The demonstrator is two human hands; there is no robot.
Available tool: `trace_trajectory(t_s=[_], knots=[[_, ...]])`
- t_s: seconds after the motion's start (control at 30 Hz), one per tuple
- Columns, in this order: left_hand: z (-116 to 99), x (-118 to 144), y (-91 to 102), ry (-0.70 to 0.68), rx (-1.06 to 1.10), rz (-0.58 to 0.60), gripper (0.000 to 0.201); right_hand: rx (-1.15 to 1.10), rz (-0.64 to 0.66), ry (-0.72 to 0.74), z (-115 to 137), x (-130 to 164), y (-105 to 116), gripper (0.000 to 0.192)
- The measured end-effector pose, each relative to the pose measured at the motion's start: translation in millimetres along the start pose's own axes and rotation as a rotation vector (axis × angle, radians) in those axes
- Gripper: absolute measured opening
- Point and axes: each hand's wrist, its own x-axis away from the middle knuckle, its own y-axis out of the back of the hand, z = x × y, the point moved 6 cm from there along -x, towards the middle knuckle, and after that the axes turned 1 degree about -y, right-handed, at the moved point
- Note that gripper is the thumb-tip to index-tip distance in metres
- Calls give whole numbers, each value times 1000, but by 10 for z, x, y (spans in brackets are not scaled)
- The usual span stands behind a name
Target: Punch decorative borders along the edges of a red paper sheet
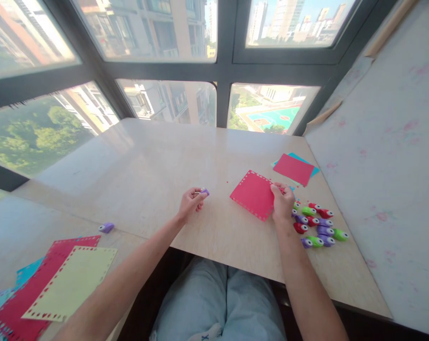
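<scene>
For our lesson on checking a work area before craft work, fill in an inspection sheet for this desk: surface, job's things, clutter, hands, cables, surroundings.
Surface: pale wooden table, with tiny red paper specks near the red sheet.
Job's things: red sheet with punched edges, lying flat; small purple punch.
Clutter: cluster of punches in red, green and purple; red and teal sheets; stray purple punch; stack of punched sheets at lower left.
Hands: left hand has a grip on the small purple punch; right hand presses the red sheet's edge.
Cables: nothing seen.
Surroundings: windows onto buildings and trees; stained board on the right.
</scene>
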Motion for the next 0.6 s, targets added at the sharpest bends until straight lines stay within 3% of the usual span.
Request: trace_trajectory(t_s=[0.3,0.6], knots=[[-24,-14,21,21,62,-57,40,-42,416,-8,134,333,-403,49],[-25,110,-5,32,141,-69,42,32,469,63,198,416,-514,43]])
